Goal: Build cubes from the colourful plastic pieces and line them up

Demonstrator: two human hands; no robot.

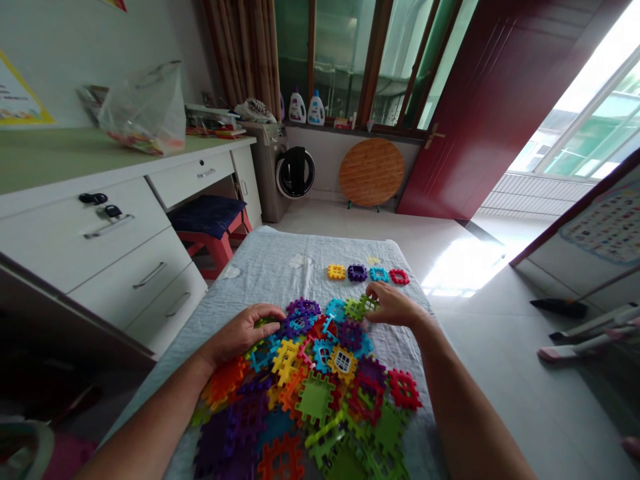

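Pinching a green window piece (371,304) at the pile's far right edge

Right hand (393,305): closed, fingertips gripping the green window piece at the far right edge of the pile (306,385). A second green piece (355,309) lies just left of the held one, also at the pile's far edge. Whether the held piece is clear of its neighbours cannot be told.

Left hand (246,328): half open, fingers curved and thumb apart from them, at the far left edge of the pile. Purple piece (303,307) is just beside its fingertips. Cannot tell whether this hand grips anything.

Pile: mixed colours, overlapping, on a cloth-covered table (273,257). Yellow window piece (343,362) lies on its upper layer; solid green square (315,398) lies nearer the wearer within it.

Beyond the pile, well apart from it, a row of four, left to right: yellow piece (337,272), dark purple piece (357,273), blue piece (379,275), red piece (399,277). Gaps separate all four.

Farther beyond the pile: round wooden board (373,172), upright near the wall.
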